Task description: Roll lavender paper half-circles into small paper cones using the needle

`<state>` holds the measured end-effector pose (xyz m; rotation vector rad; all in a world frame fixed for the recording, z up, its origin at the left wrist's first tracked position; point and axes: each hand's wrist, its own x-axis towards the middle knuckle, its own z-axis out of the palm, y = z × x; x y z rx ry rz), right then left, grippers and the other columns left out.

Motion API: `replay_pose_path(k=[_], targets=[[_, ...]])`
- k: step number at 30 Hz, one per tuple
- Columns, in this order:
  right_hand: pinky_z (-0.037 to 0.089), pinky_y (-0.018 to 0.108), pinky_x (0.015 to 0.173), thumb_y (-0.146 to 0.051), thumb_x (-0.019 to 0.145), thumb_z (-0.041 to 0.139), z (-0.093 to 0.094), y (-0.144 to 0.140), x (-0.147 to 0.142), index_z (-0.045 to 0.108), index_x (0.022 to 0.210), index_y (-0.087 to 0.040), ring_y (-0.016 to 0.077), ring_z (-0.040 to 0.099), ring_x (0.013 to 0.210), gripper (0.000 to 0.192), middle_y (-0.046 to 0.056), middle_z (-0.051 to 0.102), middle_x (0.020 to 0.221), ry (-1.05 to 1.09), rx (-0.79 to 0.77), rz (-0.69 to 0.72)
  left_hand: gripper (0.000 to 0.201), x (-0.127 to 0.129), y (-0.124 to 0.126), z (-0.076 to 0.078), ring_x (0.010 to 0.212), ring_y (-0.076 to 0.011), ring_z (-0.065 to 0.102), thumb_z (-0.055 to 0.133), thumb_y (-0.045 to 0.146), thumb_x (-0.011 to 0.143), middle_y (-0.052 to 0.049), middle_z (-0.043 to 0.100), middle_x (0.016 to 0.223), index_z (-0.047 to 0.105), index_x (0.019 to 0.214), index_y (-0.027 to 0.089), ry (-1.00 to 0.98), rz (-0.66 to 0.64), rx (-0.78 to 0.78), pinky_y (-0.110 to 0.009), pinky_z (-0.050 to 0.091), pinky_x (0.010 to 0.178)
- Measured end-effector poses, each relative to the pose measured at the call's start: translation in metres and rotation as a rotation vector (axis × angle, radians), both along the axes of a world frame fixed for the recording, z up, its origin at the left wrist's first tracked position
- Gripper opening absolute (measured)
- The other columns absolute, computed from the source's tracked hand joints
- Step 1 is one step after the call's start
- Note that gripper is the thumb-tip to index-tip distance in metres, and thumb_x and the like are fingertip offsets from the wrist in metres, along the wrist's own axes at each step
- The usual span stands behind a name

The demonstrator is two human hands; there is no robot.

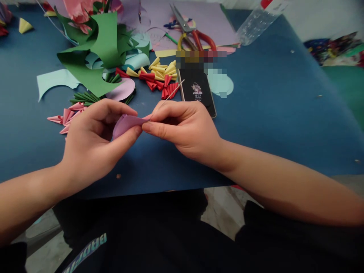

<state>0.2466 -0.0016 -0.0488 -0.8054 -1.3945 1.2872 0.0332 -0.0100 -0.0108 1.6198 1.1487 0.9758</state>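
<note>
My left hand [93, 136] is closed on a piece of purple paper [128, 124], curled into a cone-like shape, with thumb and fingers around it. At the paper's right tip, the thumb and forefinger of my right hand [187, 131] pinch together. A thin metallic stick [173, 93], like a needle, slants up and right from behind the right fingers; its lower end meets the paper's tip. Just beyond the hands lie rolled pink paper cones [66, 117], dark green rolls [85, 98], red cones [170, 87] and yellow cones [163, 70].
Cut green paper [106, 41] and a light blue scrap [55, 81] lie at the back left. A phone [196, 85] rests beyond my right hand, beside a pale blue disc [224, 83]. Scissors [195, 36] lie on purple sheets [213, 19]. A clear bottle [257, 22] is at the back right.
</note>
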Motion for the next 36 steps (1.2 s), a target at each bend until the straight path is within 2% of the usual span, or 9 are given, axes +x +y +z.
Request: replay_pose_path(k=[4,8,14,20,25,30,36], targets=[[0.057,0.027,0.07,-0.044,0.083,0.104,-0.002,-0.001,0.0,0.092,0.089,-0.023,0.0131,0.07,0.078,0.025,0.001,0.08,0.085,0.021,0.074,-0.001,0.036,0.001,-0.002,0.003,0.082,-0.0248,0.078,0.104,0.044,0.08,0.002,0.084,0.09,0.077,0.099,0.029,-0.005,0.016,-0.028,-0.038,0.06,0.065],[0.057,0.025,0.068,-0.035,0.085,0.104,-0.003,-0.002,0.0,0.092,0.09,-0.023,0.0117,0.07,0.077,0.017,0.0,0.08,0.085,0.049,0.133,0.0,0.033,0.001,-0.004,0.004,0.078,-0.0234,0.077,0.104,0.042,0.081,0.002,0.082,0.087,0.078,0.097,0.031,-0.018,0.019,-0.001,-0.038,0.059,0.063],[0.059,0.026,0.069,-0.035,0.087,0.102,-0.004,-0.001,0.0,0.092,0.092,-0.022,0.0122,0.07,0.078,0.018,0.001,0.081,0.087,0.036,0.127,0.018,0.033,-0.003,0.001,-0.001,0.069,-0.02,0.072,0.101,0.04,0.083,0.002,0.079,0.085,0.075,0.1,0.029,0.018,-0.032,0.033,-0.034,0.056,0.057],[0.055,0.024,0.064,-0.022,0.09,0.094,-0.004,0.0,0.002,0.093,0.097,-0.021,0.0118,0.068,0.079,0.007,0.001,0.08,0.087,0.0,0.178,0.028,0.03,-0.005,0.007,-0.001,0.068,-0.0212,0.072,0.094,0.031,0.082,0.003,0.076,0.081,0.072,0.103,0.029,-0.031,-0.079,-0.055,-0.033,0.056,0.057],[0.056,0.025,0.066,-0.023,0.083,0.1,0.0,-0.002,-0.002,0.091,0.087,-0.022,0.0124,0.068,0.076,0.011,0.0,0.079,0.082,0.059,0.056,0.02,0.04,0.0,0.004,0.005,0.07,-0.0213,0.069,0.103,0.034,0.075,0.003,0.074,0.08,0.072,0.099,0.028,-0.045,-0.031,-0.144,-0.035,0.054,0.06],[0.061,0.027,0.068,-0.034,0.077,0.106,0.003,-0.003,-0.005,0.087,0.082,-0.02,0.0127,0.067,0.072,0.024,0.0,0.078,0.079,0.046,-0.068,-0.056,0.038,0.002,0.0,0.005,0.081,-0.0256,0.075,0.104,0.038,0.076,0.001,0.08,0.089,0.073,0.098,0.03,-0.014,0.009,-0.093,-0.04,0.059,0.067],[0.061,0.024,0.065,-0.037,0.076,0.107,0.0,-0.004,-0.008,0.087,0.085,-0.019,0.0122,0.07,0.071,0.029,0.0,0.079,0.08,0.085,-0.084,-0.053,0.036,0.004,-0.001,0.004,0.073,-0.024,0.073,0.103,0.04,0.077,0.001,0.078,0.083,0.076,0.098,0.028,-0.017,0.015,-0.111,-0.039,0.056,0.063]])
